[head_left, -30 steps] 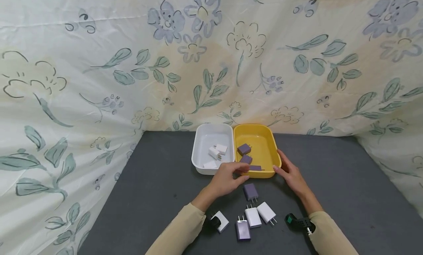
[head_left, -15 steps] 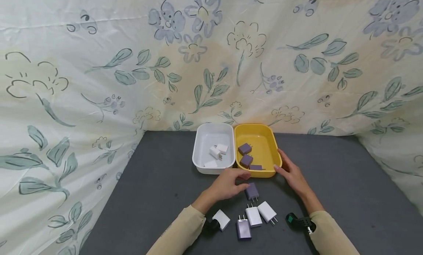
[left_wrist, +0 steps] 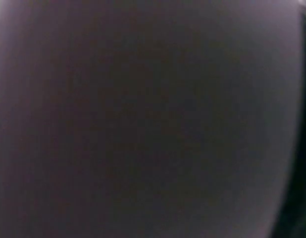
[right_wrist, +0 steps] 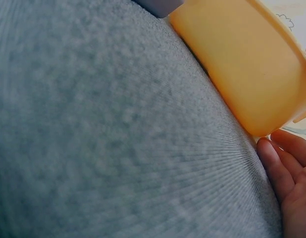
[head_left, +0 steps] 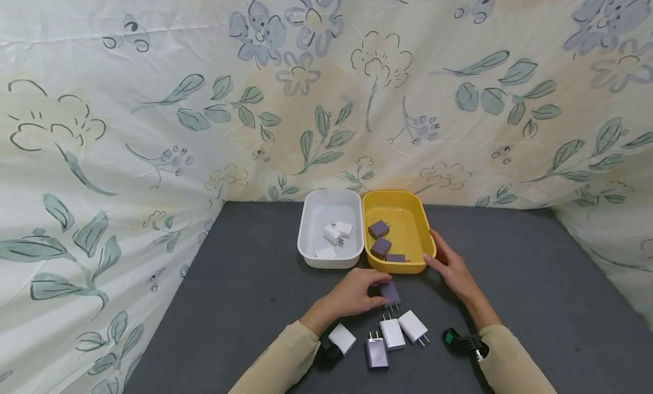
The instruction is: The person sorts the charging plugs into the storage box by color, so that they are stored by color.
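My left hand (head_left: 354, 293) holds a purple charger plug (head_left: 391, 293) between thumb and index finger. The charger lies on the table just in front of the yellow bin (head_left: 412, 224), prongs pointing toward me. On the bin's near right corner, my right hand (head_left: 456, 272) grips with its thumb in front and fingers along the side. The right wrist view shows the right hand's fingertips (right_wrist: 269, 151) at the bin's lower corner and a purple charger's corner (right_wrist: 160, 6) near the top. Several purple chargers (head_left: 380, 229) lie inside the bin. The left wrist view is dark and blurred.
A white bin (head_left: 311, 212) with several white chargers (head_left: 334, 235) stands against the yellow bin's left side. Nearer me lie white chargers (head_left: 391, 333), (head_left: 413, 326), (head_left: 342, 338) and a shiny purple charger (head_left: 377, 353). A patterned cloth (head_left: 326, 99) hangs behind the dark table (head_left: 245, 303).
My left hand has moved down and slightly right, from the yellow bin's front edge to the purple charger, and has taken hold of it. The right hand stays at the bin's corner.
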`<control>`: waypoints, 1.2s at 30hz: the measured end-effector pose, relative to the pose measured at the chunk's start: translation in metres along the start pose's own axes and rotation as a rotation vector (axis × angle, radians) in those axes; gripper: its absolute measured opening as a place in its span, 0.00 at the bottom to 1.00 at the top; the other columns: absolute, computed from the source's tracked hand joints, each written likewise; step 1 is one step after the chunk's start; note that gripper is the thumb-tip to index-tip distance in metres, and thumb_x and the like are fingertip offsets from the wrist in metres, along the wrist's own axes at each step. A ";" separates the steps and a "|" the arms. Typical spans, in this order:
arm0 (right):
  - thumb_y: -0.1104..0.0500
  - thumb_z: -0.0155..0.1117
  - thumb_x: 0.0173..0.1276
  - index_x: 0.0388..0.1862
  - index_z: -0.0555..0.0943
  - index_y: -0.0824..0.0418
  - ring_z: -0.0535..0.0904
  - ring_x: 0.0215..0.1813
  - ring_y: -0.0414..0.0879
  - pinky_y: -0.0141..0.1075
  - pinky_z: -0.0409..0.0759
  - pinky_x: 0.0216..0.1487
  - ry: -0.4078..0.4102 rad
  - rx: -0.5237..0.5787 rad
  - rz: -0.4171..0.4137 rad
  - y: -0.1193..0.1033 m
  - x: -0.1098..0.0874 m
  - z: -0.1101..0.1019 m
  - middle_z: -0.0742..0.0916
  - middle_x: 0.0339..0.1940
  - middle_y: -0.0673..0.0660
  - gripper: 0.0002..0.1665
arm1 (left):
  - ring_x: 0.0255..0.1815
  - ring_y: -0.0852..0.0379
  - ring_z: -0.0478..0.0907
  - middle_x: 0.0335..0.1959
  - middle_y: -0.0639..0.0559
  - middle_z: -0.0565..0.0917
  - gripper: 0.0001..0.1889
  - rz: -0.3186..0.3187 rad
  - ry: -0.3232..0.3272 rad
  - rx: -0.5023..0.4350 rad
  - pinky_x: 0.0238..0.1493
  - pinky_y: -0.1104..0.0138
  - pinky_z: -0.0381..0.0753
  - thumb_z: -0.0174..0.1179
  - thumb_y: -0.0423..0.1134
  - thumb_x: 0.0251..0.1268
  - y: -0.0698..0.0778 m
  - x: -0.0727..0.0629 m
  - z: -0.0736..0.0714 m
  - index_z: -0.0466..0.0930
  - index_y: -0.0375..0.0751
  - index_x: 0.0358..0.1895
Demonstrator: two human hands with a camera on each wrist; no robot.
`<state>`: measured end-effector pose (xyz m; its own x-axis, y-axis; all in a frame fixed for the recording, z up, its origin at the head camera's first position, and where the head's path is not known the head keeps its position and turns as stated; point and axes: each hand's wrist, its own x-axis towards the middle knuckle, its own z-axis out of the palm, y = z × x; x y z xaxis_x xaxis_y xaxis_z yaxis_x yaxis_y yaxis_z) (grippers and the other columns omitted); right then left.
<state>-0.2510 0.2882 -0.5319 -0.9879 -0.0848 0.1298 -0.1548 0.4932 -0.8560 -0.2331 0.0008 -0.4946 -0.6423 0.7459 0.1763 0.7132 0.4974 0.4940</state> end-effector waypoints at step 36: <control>0.48 0.54 0.75 0.80 0.45 0.40 0.70 0.68 0.61 0.62 0.66 0.68 0.009 0.011 -0.004 0.001 0.000 0.002 0.66 0.76 0.65 0.42 | 0.54 0.66 0.80 0.57 0.55 0.83 0.30 0.032 -0.004 0.138 0.56 0.74 0.79 0.68 0.50 0.60 -0.007 -0.001 0.009 0.75 0.46 0.65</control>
<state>-0.2510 0.2865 -0.5338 -0.9873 -0.0788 0.1377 -0.1586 0.4831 -0.8611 -0.2347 0.0010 -0.5058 -0.6175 0.7641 0.1869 0.7654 0.5289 0.3666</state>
